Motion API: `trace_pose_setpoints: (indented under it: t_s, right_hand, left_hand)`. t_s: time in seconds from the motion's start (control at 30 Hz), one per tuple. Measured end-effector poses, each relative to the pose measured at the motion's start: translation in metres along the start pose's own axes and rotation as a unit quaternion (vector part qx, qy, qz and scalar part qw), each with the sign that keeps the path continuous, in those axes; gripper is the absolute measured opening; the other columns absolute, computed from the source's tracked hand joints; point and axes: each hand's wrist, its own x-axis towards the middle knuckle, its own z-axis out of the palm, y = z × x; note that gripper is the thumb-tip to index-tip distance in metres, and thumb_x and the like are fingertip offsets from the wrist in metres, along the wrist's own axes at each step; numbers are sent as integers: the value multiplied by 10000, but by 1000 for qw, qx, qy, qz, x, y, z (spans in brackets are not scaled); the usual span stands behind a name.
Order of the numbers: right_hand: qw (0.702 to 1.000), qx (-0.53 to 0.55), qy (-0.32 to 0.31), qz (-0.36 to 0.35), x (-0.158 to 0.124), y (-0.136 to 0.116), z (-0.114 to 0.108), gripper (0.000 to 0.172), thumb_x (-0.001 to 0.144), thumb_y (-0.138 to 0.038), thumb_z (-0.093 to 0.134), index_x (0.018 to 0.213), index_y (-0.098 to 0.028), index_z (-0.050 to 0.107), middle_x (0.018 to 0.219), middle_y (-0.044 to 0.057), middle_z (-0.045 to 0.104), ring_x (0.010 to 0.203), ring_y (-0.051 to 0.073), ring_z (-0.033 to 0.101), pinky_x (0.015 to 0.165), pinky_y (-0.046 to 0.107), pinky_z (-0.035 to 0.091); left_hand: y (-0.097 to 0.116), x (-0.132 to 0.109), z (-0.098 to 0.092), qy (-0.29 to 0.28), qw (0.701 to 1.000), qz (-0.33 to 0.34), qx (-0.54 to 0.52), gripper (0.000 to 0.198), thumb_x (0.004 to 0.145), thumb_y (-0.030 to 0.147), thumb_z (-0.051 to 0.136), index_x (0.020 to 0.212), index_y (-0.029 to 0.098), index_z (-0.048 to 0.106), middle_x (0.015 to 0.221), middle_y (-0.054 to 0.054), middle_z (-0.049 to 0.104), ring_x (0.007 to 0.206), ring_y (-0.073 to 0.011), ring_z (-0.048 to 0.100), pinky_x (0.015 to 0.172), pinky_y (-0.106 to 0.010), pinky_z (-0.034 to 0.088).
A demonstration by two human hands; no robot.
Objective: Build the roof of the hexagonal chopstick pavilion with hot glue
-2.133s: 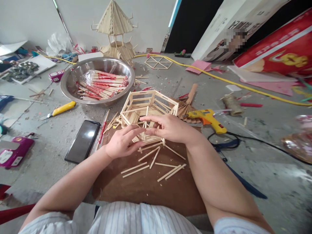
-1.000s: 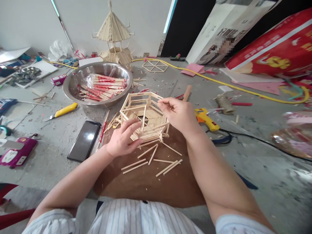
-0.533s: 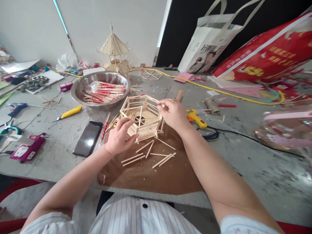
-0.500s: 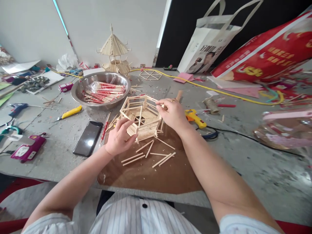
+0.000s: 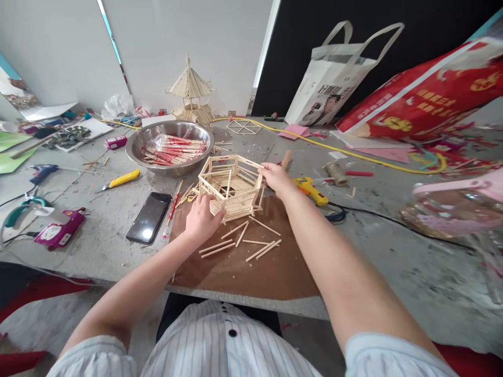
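**Lit softly, smeared at the edges**

Spread fairly bright and even over the grey desk (image 5: 401, 256), apparently from above. Glared white on the phone (image 5: 148, 217), gleamed on the steel bowl (image 5: 168, 167), threw soft shadow beneath. Sank to near-black on the dark panel (image 5: 298, 47). Came out reasonably clear around the stick frame (image 5: 238, 210), but stretched and blurred toward the pink-and-clear object (image 5: 459, 187) at far right.

A dark phone (image 5: 148, 217) lies on the worktop (image 5: 373, 246) near a yellow-handled knife (image 5: 124, 179). Beyond a yellow cord (image 5: 353, 152), a white bag (image 5: 320, 78) with handles stands beside a red bag (image 5: 428, 94).
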Motion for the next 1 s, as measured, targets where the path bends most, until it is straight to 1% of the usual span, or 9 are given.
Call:
trace_pose_setpoints:
  t_s: [0.07, 0.13, 0.3, 0.43, 0.53, 0.63, 0.77, 0.87, 1.0]
  right_hand:
    - [1000, 17, -20, 12, -1, -1, 0, 222, 721, -266, 542, 891, -148, 622, 740, 29, 630, 667, 146, 579, 607, 255, 468]
    - [999, 33, -33, 25, -3, -2, -2, 212, 708, -261, 551, 869, -143, 624, 692, 16, 613, 591, 119, 548, 536, 225, 450]
    - [994, 74, -51, 56, -14, -5, -10, 213, 703, -271, 556, 861, -142, 618, 742, 24, 612, 579, 96, 524, 476, 195, 425]
    - [990, 112, -58, 66, -29, -8, -16, 225, 723, -272, 545, 899, -144, 602, 813, 43, 630, 626, 103, 552, 486, 192, 438]
    - [986, 137, -64, 64, -42, -9, -21, 247, 726, -276, 550, 934, -150, 589, 849, 51, 640, 662, 112, 575, 512, 202, 455]
    - [984, 153, -71, 59, -56, -8, -26, 272, 715, -309, 573, 943, -162, 588, 838, 40, 644, 652, 115, 581, 542, 219, 464]
    - [977, 193, -81, 49, -75, -4, -30, 339, 681, -349, 618, 971, -179, 578, 805, 20, 641, 659, 123, 589, 614, 256, 473]
    - [972, 216, -85, 36, -88, -3, -30, 397, 663, -369, 640, 1008, -188, 562, 780, 13, 633, 706, 143, 597, 642, 276, 475]
    - [971, 219, -95, 15, -101, -2, -31, 431, 664, -386, 643, 1041, -195, 553, 767, 15, 636, 708, 151, 602, 658, 294, 479]
  left_hand:
    - [0, 1, 3, 13, 1000, -6, -4, 347, 761, 351, 537, 1061, 201, 448, 1094, -94, 542, 1053, -253, 517, 829, -398, 453]
    - [-2, 1, 6, 17, 1000, -12, -7, 374, 757, 353, 540, 1080, 195, 436, 1078, -100, 555, 1027, -255, 533, 812, -398, 455]
    - [-13, 5, 10, 28, 999, -17, -26, 383, 748, 333, 551, 1084, 182, 450, 994, -90, 600, 921, -234, 580, 778, -363, 459]
    - [-30, 14, 9, 21, 997, 1, -70, 336, 763, 297, 523, 1078, 194, 471, 951, -60, 630, 765, -177, 607, 691, -302, 468]
    - [-43, 23, 7, 19, 996, 7, -84, 315, 767, 241, 501, 1078, 192, 479, 963, -49, 643, 742, -144, 613, 666, -257, 467]
    - [-54, 33, 5, 29, 995, -3, -92, 276, 771, 226, 492, 1043, 187, 515, 895, -42, 664, 768, -144, 623, 664, -239, 465]
    - [-65, 44, 5, 46, 994, -17, -98, 255, 770, 245, 495, 1013, 186, 546, 884, -36, 672, 758, -140, 625, 682, -241, 463]
    - [-69, 52, 7, 54, 994, -19, -95, 233, 762, 254, 501, 973, 183, 570, 881, -31, 670, 741, -140, 617, 681, -246, 464]
    - [-70, 56, 7, 67, 994, -19, -79, 226, 761, 268, 498, 951, 179, 581, 866, -32, 661, 748, -151, 607, 690, -265, 467]
